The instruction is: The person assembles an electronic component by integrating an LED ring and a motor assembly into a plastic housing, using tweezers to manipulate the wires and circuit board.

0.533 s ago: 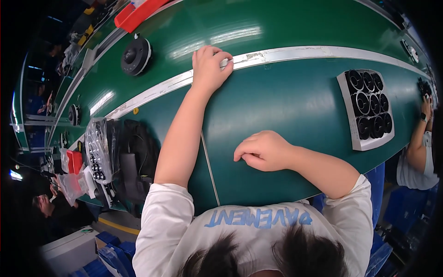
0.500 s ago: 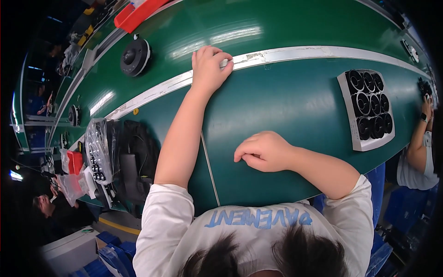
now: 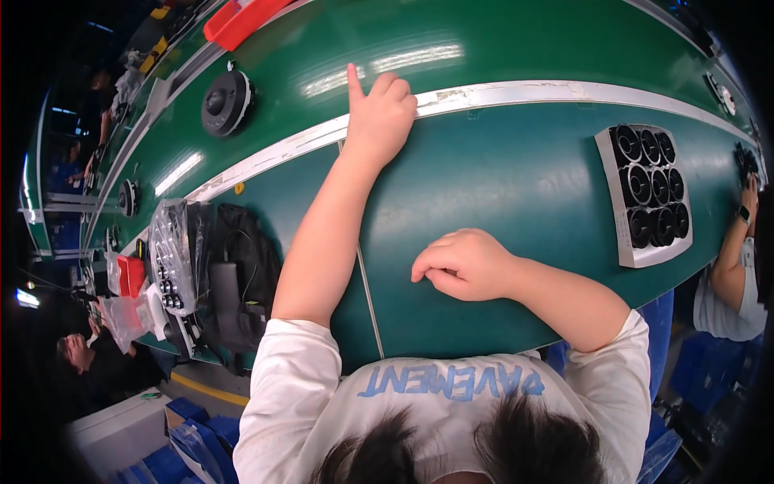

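Note:
At the metal strip [image 3: 476, 95] along the bench's far edge, my left hand [image 3: 379, 117] rests with its index finger stretched forward over the green belt. Its other fingers bend down, and nothing shows in its grasp. The underside of that hand is hidden. My right hand [image 3: 463, 264] lies on the green bench mat [image 3: 484, 177], close to my body. Its fingers are curled in and its thumb lies near the index finger; no object shows there. A black, round dome-like device [image 3: 227, 103] sits on the belt to the left of my left hand.
A light tray [image 3: 645, 194] of black rings stands right. A black bag [image 3: 242, 278] and plastic-wrapped parts [image 3: 171, 258] crowd the bench's left end. A red bin [image 3: 242, 24] is at the far left. Another person's arm [image 3: 730, 250] shows at the right edge.
My left hand has turned, with its index finger now stretched out and its thumb tucked from sight. The dome device has shifted slightly left. My right hand stays in place.

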`<action>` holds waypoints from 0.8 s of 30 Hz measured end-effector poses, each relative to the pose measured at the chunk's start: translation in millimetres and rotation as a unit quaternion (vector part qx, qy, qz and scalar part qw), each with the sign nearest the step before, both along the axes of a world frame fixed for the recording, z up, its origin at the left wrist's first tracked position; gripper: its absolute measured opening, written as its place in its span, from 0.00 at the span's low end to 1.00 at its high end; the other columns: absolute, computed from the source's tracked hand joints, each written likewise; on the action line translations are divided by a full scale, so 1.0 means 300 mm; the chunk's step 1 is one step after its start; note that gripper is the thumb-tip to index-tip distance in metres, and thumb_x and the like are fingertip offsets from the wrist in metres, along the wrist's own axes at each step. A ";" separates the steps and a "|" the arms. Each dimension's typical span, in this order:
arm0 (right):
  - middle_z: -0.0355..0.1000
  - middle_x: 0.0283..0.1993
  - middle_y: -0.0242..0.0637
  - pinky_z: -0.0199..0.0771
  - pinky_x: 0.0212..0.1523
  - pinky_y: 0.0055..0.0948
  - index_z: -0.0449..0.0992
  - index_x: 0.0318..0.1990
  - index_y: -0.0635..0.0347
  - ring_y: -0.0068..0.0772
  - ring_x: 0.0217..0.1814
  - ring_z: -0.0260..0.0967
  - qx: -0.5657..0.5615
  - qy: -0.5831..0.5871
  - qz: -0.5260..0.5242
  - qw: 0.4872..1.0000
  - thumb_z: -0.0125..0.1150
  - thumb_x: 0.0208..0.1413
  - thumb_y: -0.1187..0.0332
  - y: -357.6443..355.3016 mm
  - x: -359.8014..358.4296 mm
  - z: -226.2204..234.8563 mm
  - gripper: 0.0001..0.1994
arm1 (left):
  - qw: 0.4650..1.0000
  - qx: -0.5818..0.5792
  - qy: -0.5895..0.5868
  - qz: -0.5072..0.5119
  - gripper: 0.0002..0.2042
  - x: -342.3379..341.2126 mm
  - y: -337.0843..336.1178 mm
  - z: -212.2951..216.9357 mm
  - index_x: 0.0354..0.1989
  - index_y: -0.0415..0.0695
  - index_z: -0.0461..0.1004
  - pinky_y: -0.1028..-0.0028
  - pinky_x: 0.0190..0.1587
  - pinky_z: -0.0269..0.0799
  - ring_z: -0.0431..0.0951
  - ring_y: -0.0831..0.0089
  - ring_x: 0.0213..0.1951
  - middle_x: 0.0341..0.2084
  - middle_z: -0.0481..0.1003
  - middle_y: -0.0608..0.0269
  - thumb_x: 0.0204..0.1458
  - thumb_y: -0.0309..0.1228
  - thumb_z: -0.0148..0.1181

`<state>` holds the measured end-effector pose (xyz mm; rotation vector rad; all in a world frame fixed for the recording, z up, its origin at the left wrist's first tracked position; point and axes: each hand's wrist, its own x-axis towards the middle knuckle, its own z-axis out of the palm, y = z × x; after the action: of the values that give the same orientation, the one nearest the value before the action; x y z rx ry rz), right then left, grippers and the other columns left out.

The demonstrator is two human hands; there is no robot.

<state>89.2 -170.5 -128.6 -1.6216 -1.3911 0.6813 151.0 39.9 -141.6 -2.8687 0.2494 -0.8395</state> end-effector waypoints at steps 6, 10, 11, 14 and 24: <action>0.72 0.28 0.32 0.67 0.33 0.33 0.73 0.29 0.53 0.35 0.31 0.69 -0.010 -0.005 -0.002 1.000 0.48 0.44 0.73 -0.001 -0.007 -0.001 0.07 | 0.999 0.017 -0.022 -0.025 0.03 0.010 0.004 -0.015 0.18 0.45 0.69 0.39 0.53 0.50 0.67 0.70 0.36 0.23 0.65 0.67 0.40 0.27 0.51; 0.72 0.28 0.32 0.67 0.33 0.33 0.73 0.30 0.53 0.36 0.31 0.69 -0.015 -0.003 -0.004 1.000 0.48 0.44 0.73 -0.002 -0.007 0.000 0.07 | 1.000 0.006 0.007 -0.007 0.02 0.008 0.003 -0.013 0.19 0.45 0.70 0.42 0.53 0.53 0.68 0.70 0.35 0.23 0.65 0.66 0.40 0.27 0.51; 0.72 0.28 0.32 0.67 0.33 0.34 0.73 0.30 0.53 0.36 0.31 0.69 -0.015 -0.006 -0.004 1.000 0.48 0.44 0.73 -0.002 -0.007 -0.001 0.08 | 1.000 0.016 0.021 0.015 0.02 0.008 0.006 -0.013 0.22 0.46 0.70 0.45 0.52 0.56 0.69 0.70 0.35 0.24 0.66 0.67 0.40 0.29 0.55; 0.72 0.28 0.32 0.67 0.33 0.34 0.73 0.30 0.53 0.36 0.31 0.69 -0.009 -0.006 -0.006 1.000 0.47 0.44 0.73 -0.002 -0.006 -0.006 0.08 | 0.999 0.015 0.034 0.032 0.04 0.006 0.009 -0.012 0.25 0.49 0.72 0.49 0.52 0.58 0.69 0.71 0.36 0.25 0.67 0.69 0.41 0.32 0.59; 0.72 0.29 0.31 0.68 0.32 0.34 0.73 0.30 0.52 0.35 0.31 0.69 -0.012 0.000 -0.006 1.000 0.47 0.44 0.73 -0.004 -0.003 -0.001 0.08 | 0.994 -0.096 0.045 -0.016 0.02 0.003 0.027 -0.007 0.24 0.50 0.75 0.50 0.52 0.58 0.70 0.70 0.37 0.25 0.70 0.70 0.42 0.32 0.58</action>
<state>88.3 -171.8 -128.8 -1.6469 -1.3772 0.6942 151.9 48.1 -143.7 -3.0943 0.2377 -0.7793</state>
